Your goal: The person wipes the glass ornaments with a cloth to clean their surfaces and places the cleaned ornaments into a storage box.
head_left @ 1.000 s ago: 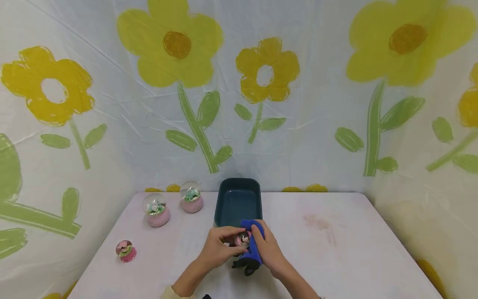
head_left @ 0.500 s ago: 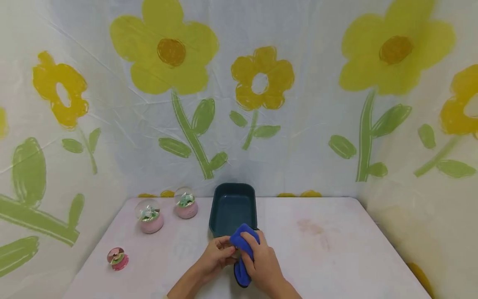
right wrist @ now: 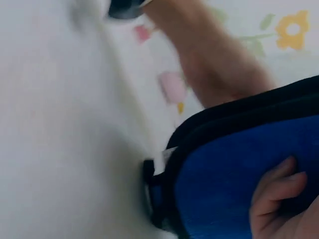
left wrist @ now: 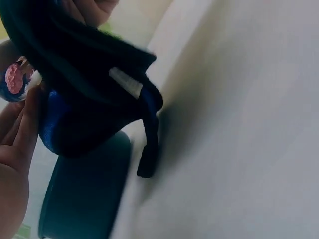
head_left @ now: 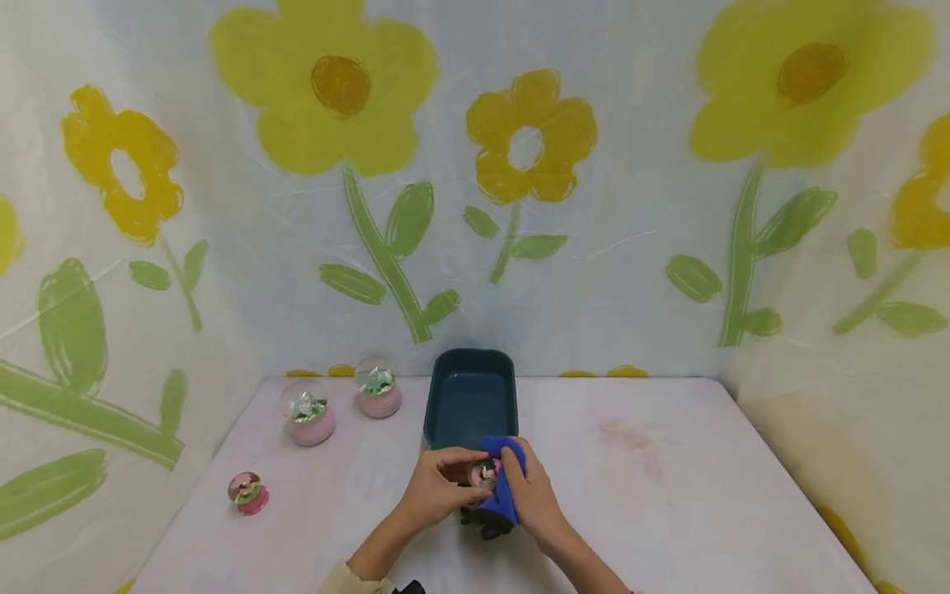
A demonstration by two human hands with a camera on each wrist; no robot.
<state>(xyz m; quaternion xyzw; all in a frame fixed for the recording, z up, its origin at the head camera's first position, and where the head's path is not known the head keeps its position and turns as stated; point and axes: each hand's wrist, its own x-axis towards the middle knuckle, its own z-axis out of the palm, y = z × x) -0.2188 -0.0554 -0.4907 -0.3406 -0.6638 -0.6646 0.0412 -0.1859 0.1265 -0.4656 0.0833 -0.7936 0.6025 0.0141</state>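
Observation:
My left hand [head_left: 436,493] grips a small clear snow globe [head_left: 484,474] between thumb and fingers, its dome turned to the right. Pink shapes show through the glass [left wrist: 15,78] in the left wrist view. The right hand [head_left: 536,502] holds a blue fabric piece [head_left: 505,500] with black edging against the globe's right side. Close up in the right wrist view, this blue fabric [right wrist: 224,174] looks like a flat pouch or mitt, with a white label and a short dark strap at one end. The globe's base is mostly hidden by the left fingers.
A dark teal tray [head_left: 428,412] stands just beyond the hands. Two larger snow globes on pink bases, one near [head_left: 312,427] and one farther back [head_left: 381,402], stand left of it. A small pink-based globe [head_left: 253,500] sits nearer on the left. Flowered cloth walls surround the table [head_left: 690,495].
Half a second ago the right hand had the blue fabric over the globe, hiding it. Now the fabric is back at the right side and the dome shows, much as one second ago.

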